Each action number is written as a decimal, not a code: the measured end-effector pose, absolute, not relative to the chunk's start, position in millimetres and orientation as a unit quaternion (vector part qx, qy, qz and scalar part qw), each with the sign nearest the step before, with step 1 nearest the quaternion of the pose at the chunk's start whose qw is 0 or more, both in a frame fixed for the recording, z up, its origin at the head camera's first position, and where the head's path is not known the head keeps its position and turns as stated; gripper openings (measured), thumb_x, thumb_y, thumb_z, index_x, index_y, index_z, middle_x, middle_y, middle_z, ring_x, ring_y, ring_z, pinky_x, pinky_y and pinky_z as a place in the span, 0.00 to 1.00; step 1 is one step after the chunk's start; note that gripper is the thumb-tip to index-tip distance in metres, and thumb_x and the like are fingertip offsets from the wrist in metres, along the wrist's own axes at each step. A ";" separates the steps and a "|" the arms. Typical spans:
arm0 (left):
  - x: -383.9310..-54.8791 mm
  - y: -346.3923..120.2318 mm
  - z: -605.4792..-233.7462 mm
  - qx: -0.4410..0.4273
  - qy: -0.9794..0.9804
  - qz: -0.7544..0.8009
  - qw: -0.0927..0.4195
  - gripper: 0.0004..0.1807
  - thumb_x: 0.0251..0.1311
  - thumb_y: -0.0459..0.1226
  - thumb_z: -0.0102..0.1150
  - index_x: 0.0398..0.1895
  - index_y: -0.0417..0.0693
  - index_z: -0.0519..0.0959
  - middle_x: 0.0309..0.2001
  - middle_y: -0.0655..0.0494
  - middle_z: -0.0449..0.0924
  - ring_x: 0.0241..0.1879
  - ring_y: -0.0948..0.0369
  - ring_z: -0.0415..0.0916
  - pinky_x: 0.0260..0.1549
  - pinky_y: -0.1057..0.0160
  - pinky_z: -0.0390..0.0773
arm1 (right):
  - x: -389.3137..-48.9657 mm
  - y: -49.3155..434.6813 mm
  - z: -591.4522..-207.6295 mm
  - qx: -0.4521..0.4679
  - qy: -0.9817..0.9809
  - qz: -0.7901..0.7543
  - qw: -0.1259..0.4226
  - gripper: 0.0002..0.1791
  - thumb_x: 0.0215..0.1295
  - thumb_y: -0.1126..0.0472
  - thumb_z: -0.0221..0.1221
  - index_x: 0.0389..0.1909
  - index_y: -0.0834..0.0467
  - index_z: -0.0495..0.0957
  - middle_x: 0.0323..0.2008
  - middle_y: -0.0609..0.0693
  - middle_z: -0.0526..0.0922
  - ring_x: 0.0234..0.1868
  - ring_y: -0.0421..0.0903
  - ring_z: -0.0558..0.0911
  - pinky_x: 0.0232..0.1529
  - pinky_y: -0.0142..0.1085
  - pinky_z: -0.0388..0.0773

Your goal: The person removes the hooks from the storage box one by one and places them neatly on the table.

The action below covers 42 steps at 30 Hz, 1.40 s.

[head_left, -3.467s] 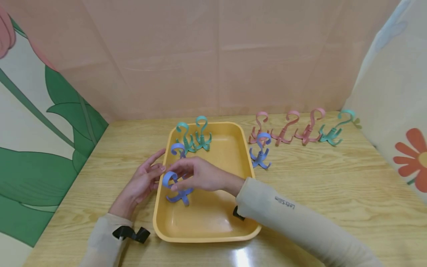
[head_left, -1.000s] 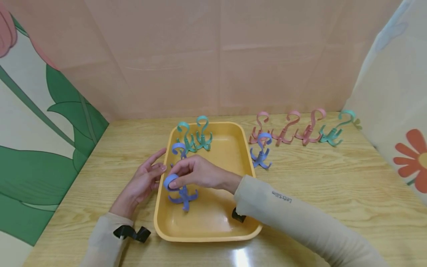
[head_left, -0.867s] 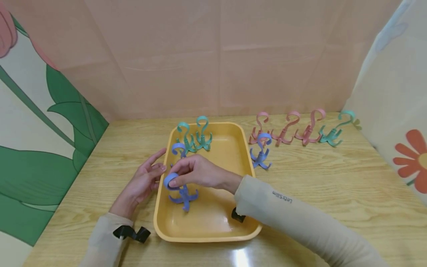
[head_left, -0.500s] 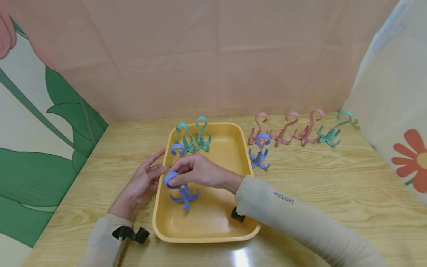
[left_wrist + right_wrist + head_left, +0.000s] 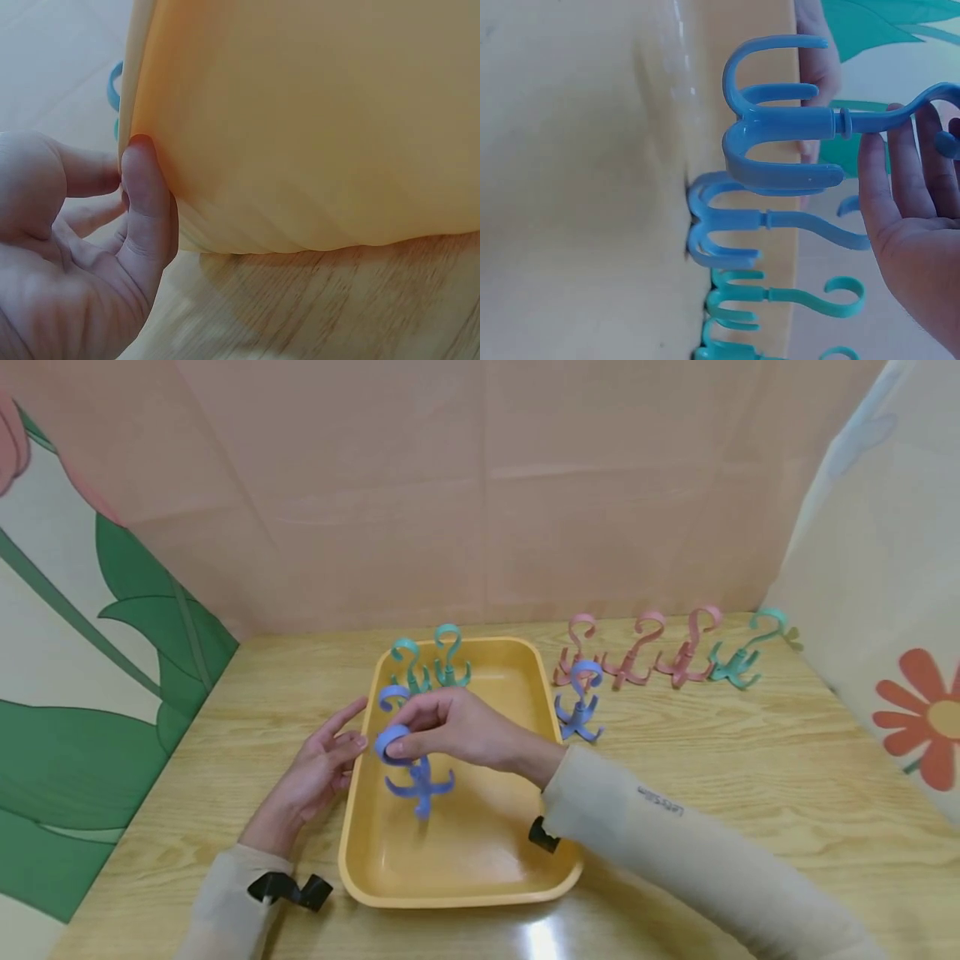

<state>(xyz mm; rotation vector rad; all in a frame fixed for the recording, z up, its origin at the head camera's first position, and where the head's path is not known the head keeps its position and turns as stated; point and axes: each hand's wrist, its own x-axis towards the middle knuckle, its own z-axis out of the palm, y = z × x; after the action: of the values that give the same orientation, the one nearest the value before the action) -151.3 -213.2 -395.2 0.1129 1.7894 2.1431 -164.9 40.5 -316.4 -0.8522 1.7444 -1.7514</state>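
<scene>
My right hand (image 5: 472, 728) pinches the curled top of a blue multi-prong hanging hook (image 5: 422, 787) over the left side of the yellow tray (image 5: 457, 900). In the right wrist view this hook (image 5: 791, 124) has its prongs hanging free, apart from the tray floor. A second blue hook (image 5: 727, 219) stands just behind it in the tray, partly hidden by my hand in the head view. Two teal hooks (image 5: 408, 664) stand at the tray's back left. My left hand (image 5: 311, 772) holds the tray's left rim, its thumb and a finger (image 5: 144, 180) against the edge and outer wall.
Right of the tray, a blue hook (image 5: 578, 714) stands by its side. Farther back come three pink hooks (image 5: 628, 664) in a row and a teal hook (image 5: 737, 662). A pink sheet (image 5: 360, 527) rises behind the wooden table (image 5: 720, 760); printed panels flank it.
Since half a second ago my right hand has moved up and slightly right with the blue hook, whose prongs shifted the same way. My left hand stays at the tray rim.
</scene>
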 end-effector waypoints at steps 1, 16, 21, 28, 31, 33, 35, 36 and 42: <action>-151.3 -213.3 -395.1 0.039 0.631 0.755 0.173 0.36 0.76 0.32 0.47 0.82 0.55 0.48 0.40 0.53 0.75 0.33 0.61 0.81 0.29 0.65 0.85 | -165.0 42.0 -314.6 -0.312 0.646 -0.647 0.258 0.09 0.66 0.71 0.64 0.45 0.68 0.82 0.39 0.55 0.88 0.41 0.48 0.87 0.51 0.49 0.82; -149.9 -213.4 -396.9 0.036 0.630 0.758 0.166 0.37 0.75 0.31 0.50 0.81 0.52 0.48 0.40 0.50 0.75 0.32 0.60 0.81 0.28 0.64 0.84 | -168.2 82.1 -295.8 -0.308 0.649 -0.668 0.192 0.08 0.66 0.72 0.63 0.44 0.65 0.84 0.38 0.58 0.87 0.41 0.50 0.87 0.50 0.49 0.83; -149.0 -214.1 -397.5 0.035 0.626 0.761 0.167 0.37 0.75 0.32 0.50 0.81 0.52 0.48 0.40 0.50 0.76 0.32 0.60 0.82 0.28 0.63 0.85 | -166.4 100.9 -288.5 -0.278 0.672 -0.665 0.171 0.08 0.65 0.70 0.65 0.45 0.64 0.84 0.39 0.57 0.88 0.41 0.51 0.87 0.50 0.48 0.83; -148.0 -216.1 -396.8 0.043 0.624 0.763 0.164 0.37 0.74 0.31 0.51 0.81 0.51 0.48 0.40 0.51 0.77 0.32 0.60 0.82 0.28 0.63 0.85 | -163.4 131.4 -279.4 -0.277 0.671 -0.674 0.136 0.08 0.66 0.70 0.64 0.45 0.62 0.84 0.40 0.57 0.88 0.41 0.52 0.87 0.49 0.48 0.83; -148.1 -216.5 -396.8 0.045 0.625 0.762 0.164 0.37 0.75 0.32 0.51 0.81 0.50 0.47 0.40 0.51 0.77 0.32 0.60 0.82 0.29 0.63 0.85 | -163.1 144.5 -277.6 -0.276 0.669 -0.680 0.120 0.08 0.66 0.70 0.65 0.44 0.60 0.85 0.40 0.55 0.88 0.41 0.51 0.87 0.48 0.46 0.84; -148.4 -216.2 -396.8 0.046 0.625 0.761 0.165 0.37 0.75 0.32 0.51 0.81 0.50 0.47 0.40 0.51 0.77 0.32 0.60 0.82 0.28 0.64 0.84 | -163.5 153.6 -277.7 -0.276 0.666 -0.684 0.113 0.08 0.66 0.70 0.64 0.44 0.60 0.85 0.41 0.55 0.88 0.41 0.49 0.87 0.47 0.44 0.84; -148.9 -215.7 -396.7 0.047 0.626 0.761 0.164 0.37 0.75 0.32 0.51 0.81 0.50 0.47 0.40 0.50 0.76 0.32 0.60 0.82 0.28 0.64 0.84 | -164.0 163.0 -278.3 -0.278 0.665 -0.685 0.105 0.09 0.66 0.71 0.64 0.44 0.60 0.85 0.41 0.54 0.88 0.41 0.48 0.87 0.46 0.41 0.84; -149.1 -215.4 -396.7 0.048 0.626 0.761 0.164 0.38 0.75 0.32 0.51 0.81 0.50 0.47 0.40 0.50 0.76 0.32 0.60 0.81 0.28 0.64 0.84 | -164.4 167.6 -278.8 -0.280 0.663 -0.687 0.102 0.09 0.66 0.72 0.64 0.44 0.61 0.85 0.41 0.55 0.88 0.41 0.48 0.87 0.45 0.40 0.84; -150.6 -213.9 -396.8 0.051 0.623 0.763 0.166 0.38 0.75 0.32 0.51 0.81 0.50 0.47 0.40 0.50 0.77 0.32 0.60 0.82 0.28 0.64 0.84 | -163.8 195.0 -281.3 -0.281 0.665 -0.687 0.082 0.09 0.66 0.75 0.61 0.43 0.63 0.84 0.40 0.54 0.88 0.40 0.47 0.86 0.41 0.36 0.83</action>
<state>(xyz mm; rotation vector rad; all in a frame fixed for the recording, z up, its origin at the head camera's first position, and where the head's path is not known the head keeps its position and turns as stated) -150.6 -213.9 -396.8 0.1442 1.7738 2.1728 -163.8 195.0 -281.3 -0.8394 1.9861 -2.0523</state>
